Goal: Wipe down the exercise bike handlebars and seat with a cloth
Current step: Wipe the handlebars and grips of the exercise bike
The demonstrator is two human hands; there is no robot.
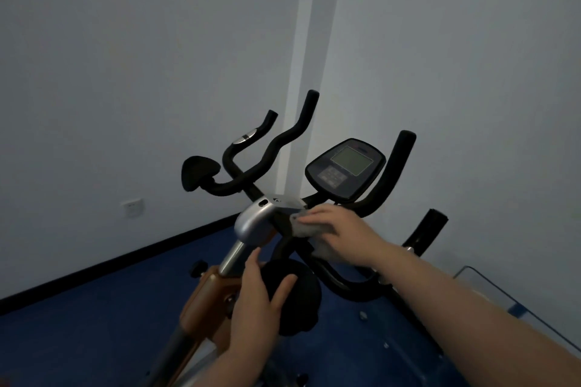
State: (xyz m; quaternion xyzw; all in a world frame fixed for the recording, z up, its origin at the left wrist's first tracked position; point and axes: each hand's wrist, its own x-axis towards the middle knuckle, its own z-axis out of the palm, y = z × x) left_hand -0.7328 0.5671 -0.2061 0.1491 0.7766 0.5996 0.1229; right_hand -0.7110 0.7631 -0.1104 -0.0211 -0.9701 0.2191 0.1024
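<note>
The exercise bike's black handlebars (pixel 276 141) branch out from a silver clamp (pixel 254 220) in the middle of the view. My right hand (pixel 339 229) presses a grey cloth (pixel 309 229) onto the bar's centre just right of the clamp, fingers lying over the cloth. My left hand (pixel 257 302) holds a round black elbow pad (pixel 298 289) below the clamp, thumb on top and fingers round its left edge. A second black pad (pixel 198 171) sits on the left arm of the bars. The seat is out of view.
A dark console with a grey screen (pixel 345 168) stands right behind my right hand. The silver post and orange-brown frame (pixel 204 295) run down to the lower left. Grey walls meet close behind the bike; the floor (pixel 94 324) is blue. A thin metal frame (pixel 490 280) stands at right.
</note>
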